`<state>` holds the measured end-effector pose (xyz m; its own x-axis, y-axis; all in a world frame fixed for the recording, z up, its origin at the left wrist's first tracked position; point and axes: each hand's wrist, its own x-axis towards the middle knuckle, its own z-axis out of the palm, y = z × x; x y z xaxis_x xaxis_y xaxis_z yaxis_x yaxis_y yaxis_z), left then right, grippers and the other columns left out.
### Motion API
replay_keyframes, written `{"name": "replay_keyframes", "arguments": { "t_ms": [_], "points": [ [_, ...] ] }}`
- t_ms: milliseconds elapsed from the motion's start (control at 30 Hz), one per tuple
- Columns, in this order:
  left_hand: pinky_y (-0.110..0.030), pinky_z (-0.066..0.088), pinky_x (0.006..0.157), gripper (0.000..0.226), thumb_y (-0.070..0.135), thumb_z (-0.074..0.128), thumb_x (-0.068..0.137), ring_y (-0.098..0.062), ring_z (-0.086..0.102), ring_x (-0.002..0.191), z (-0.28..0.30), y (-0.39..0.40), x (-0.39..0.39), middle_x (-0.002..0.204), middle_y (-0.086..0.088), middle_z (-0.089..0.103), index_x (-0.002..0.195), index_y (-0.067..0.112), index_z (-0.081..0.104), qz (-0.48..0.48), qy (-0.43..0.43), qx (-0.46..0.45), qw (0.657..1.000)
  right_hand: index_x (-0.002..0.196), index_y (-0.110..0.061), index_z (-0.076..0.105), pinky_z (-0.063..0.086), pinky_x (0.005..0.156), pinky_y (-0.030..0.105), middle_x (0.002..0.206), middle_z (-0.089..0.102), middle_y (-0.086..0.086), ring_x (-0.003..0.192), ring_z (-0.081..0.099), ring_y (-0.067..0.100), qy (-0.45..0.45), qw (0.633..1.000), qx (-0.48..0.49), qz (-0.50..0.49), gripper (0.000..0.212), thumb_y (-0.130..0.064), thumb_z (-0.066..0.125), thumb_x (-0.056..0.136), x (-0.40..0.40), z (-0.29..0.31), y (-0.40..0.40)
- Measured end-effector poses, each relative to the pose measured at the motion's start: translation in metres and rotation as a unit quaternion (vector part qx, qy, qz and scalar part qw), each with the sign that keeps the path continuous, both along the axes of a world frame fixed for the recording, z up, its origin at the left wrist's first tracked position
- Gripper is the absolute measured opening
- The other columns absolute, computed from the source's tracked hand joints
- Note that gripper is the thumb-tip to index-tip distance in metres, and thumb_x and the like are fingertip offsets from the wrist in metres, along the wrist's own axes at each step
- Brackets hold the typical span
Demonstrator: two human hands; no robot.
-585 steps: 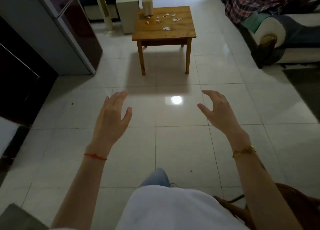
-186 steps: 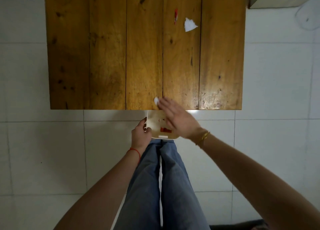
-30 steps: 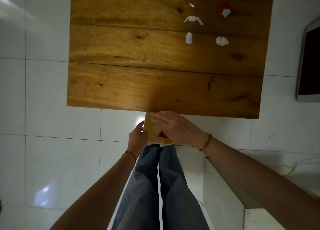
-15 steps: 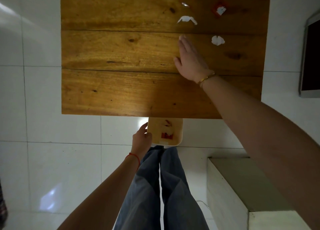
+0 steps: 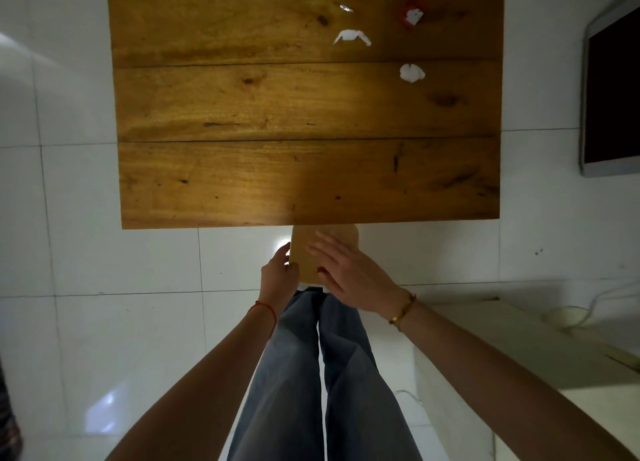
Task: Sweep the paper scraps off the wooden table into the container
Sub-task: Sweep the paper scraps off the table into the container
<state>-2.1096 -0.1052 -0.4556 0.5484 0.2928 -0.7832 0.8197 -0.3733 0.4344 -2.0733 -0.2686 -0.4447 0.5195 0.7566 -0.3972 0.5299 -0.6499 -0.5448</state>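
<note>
I look straight down on the wooden table. Several paper scraps lie at its far right: a white twisted scrap, a crumpled white ball, a red and white scrap and a tiny sliver. A cream container is held just below the near table edge. My left hand grips its left side. My right hand hovers flat over the container's opening with fingers apart, hiding most of the inside; a bit of red shows by the thumb.
White tiled floor surrounds the table. A pale low cabinet stands to my right with a white cable on it. A dark screen with a silver frame is at the right edge. My legs in blue jeans are below.
My right hand has come back from the middle of the table to the container at the near edge. The white scrap that lay under its fingertips is gone from the table.
</note>
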Motion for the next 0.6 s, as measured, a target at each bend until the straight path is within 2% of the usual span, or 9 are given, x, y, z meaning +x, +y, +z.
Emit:
{"name": "replay_keyframes", "arguments": {
  "t_ms": [133,267,367,600],
  "points": [
    [-0.038,0.048,0.094,0.042,0.012,0.037,0.095,-0.030,0.060,0.111,0.017,0.000,-0.008,0.129,-0.012,0.059,0.136,0.015,0.044,-0.010,0.018,-0.005,1.000,0.145,-0.010,0.034,0.020,0.118,0.041,0.152,0.032,0.008,0.144,0.020,0.022,-0.003,0.993,0.004,-0.115,0.048,-0.031,0.035,0.101,-0.012,0.016,-0.003],
    [-0.039,0.050,0.090,0.041,0.015,0.040,0.095,-0.030,0.059,0.112,0.046,0.002,-0.016,0.130,-0.012,0.058,0.136,0.016,0.044,-0.030,0.017,-0.012,0.999,0.145,-0.010,0.033,0.025,0.117,0.040,0.150,0.035,0.009,0.140,0.028,0.024,-0.008,0.974,0.001,-0.228,0.049,-0.027,0.041,0.100,-0.013,0.044,-0.011],
    [-0.042,0.048,0.093,0.041,0.016,0.040,0.095,-0.031,0.059,0.113,0.076,0.002,-0.021,0.130,-0.012,0.058,0.136,0.015,0.045,-0.036,0.009,-0.016,0.999,0.143,-0.009,0.035,0.030,0.115,0.039,0.148,0.038,0.010,0.138,0.032,0.023,-0.003,0.957,0.001,-0.291,0.048,-0.024,0.044,0.099,-0.018,0.069,-0.019],
    [-0.037,0.050,0.090,0.043,0.012,0.040,0.093,-0.031,0.060,0.109,0.149,0.000,-0.018,0.129,-0.014,0.059,0.136,0.013,0.045,-0.081,-0.028,-0.007,0.996,0.138,-0.007,0.041,0.035,0.110,0.035,0.141,0.046,0.011,0.132,0.040,0.023,-0.024,0.915,0.010,-0.404,0.045,-0.020,0.049,0.096,-0.039,0.134,-0.037]
  ]
}}
